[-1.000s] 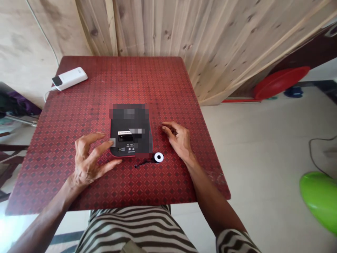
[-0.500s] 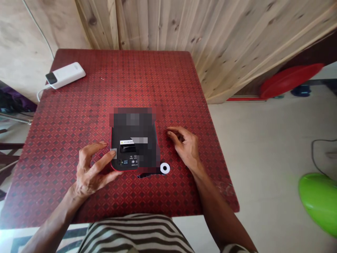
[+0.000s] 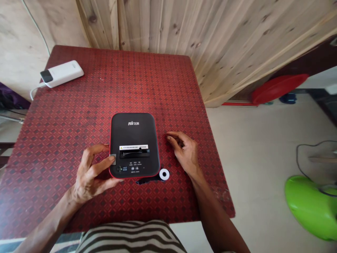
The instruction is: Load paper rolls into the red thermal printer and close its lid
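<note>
A black receipt printer with a red rim lies on the patterned red table, its paper slot, white warning label and small indicator icons facing up. My left hand grips its lower left corner. The index finger presses against a grey tab on the side, and the thumb lies along the front edge. To the right of the printer, my right hand rests on the table, loosely curled and touching nothing but the tabletop. A white ring with a dark centre sits by the printer's lower right corner, beside a dark strip.
A white power bank with a cable lies at the table's far left corner. Wooden plank walls stand behind the table. On the floor to the right are a green plastic seat and a red round object.
The camera view has shifted slightly, so the printer appears a little lower. Both hands keep nearly the same positions, the left at the printer and the right on the table.
</note>
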`<state>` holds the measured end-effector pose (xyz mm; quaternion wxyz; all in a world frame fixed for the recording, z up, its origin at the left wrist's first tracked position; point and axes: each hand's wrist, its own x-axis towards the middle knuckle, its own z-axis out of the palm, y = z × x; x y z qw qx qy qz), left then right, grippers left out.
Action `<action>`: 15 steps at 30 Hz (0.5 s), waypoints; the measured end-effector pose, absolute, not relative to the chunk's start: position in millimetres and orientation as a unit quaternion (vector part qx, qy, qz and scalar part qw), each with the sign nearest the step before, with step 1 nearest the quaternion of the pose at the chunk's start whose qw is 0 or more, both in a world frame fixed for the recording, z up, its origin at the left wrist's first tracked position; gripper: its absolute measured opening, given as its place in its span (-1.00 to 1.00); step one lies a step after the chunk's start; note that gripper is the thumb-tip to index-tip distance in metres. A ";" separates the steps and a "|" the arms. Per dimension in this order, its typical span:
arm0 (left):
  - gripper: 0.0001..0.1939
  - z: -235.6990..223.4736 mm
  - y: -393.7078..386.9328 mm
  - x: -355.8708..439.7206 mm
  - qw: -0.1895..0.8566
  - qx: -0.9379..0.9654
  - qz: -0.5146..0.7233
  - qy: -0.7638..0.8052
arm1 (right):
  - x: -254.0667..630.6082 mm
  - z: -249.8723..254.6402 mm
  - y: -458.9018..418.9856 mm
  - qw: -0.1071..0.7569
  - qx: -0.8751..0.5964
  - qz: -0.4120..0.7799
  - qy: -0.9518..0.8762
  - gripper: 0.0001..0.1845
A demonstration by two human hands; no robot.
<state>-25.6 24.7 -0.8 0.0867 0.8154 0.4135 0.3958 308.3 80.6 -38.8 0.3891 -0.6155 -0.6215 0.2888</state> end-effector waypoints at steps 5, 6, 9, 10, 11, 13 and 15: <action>-0.47 -6.9 24.7 -27.2 0.098 0.815 0.399 0.408 | 307.9 -39.5 79.4 0.393 -0.606 0.288 -0.628 -0.77; -0.47 -7.6 24.3 -27.0 0.098 0.815 0.399 0.408 | 307.9 -40.4 79.7 0.393 -0.604 0.286 -0.631 -0.77; -0.44 -7.6 22.2 -25.0 0.080 0.813 0.401 0.414 | 307.9 -41.0 81.6 0.392 -0.602 0.286 -0.635 -0.76; -0.43 -7.2 21.2 -24.2 0.072 0.811 0.405 0.415 | 307.6 -38.8 81.8 0.392 -0.601 0.285 -0.636 -0.77; -0.41 -6.7 20.1 -23.4 0.065 0.810 0.409 0.416 | 307.0 -34.7 81.4 0.393 -0.598 0.282 -0.639 -0.78; -0.38 -6.2 17.8 -22.4 0.054 0.807 0.414 0.416 | 303.9 -19.3 78.3 0.398 -0.584 0.258 -0.659 -0.81; -0.34 -6.8 15.8 -22.6 0.047 0.808 0.412 0.418 | 296.3 4.6 73.4 0.401 -0.547 0.218 -0.702 -0.83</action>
